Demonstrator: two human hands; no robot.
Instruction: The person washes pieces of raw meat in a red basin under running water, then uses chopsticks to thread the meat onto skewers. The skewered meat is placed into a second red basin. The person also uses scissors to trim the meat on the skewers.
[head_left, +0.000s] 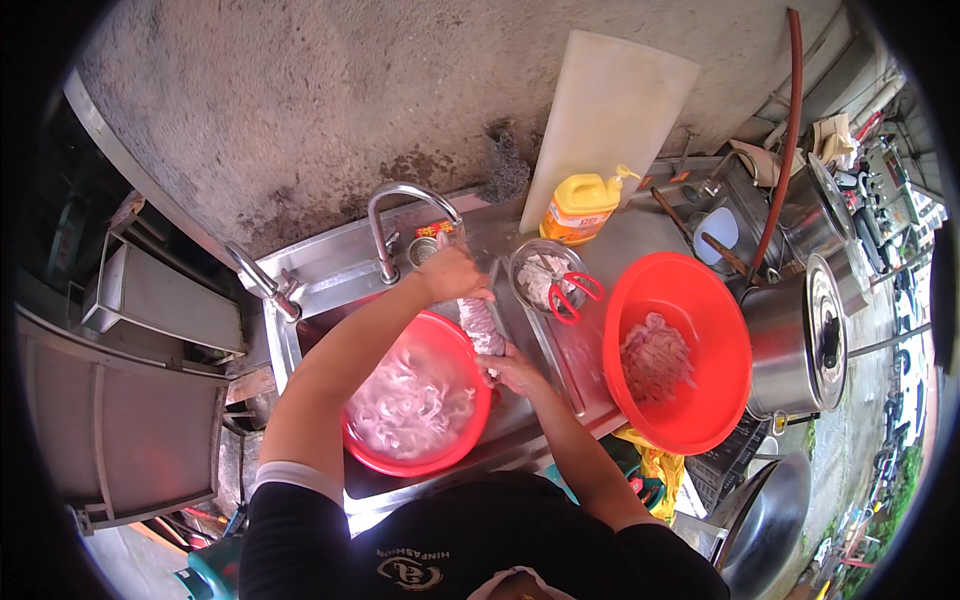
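My left hand (454, 274) grips the upper end of a long, pale pink, ruffled strip that looks like raw intestine (480, 326). At its lower end, my right hand (508, 369) holds the same strip. It hangs slantwise past the right rim of a red plastic basin (480, 431) standing in the sink, where similar pale pieces (409, 405) lie in cloudy water. Right of my hands, a metal bowl (517, 289) holds whitish scraps and red-handled scissors (574, 292). Farther right, a larger red basin (709, 330) contains a heap of pinkish pieces (656, 356).
A chrome faucet (375, 217) arches close above my left hand; another faucet (262, 281) stands left. Behind the counter are a yellow pump bottle (581, 206) and a white cutting board (615, 105) leaning on the wall. A lidded steel pot (780, 345) stands right of the larger basin.
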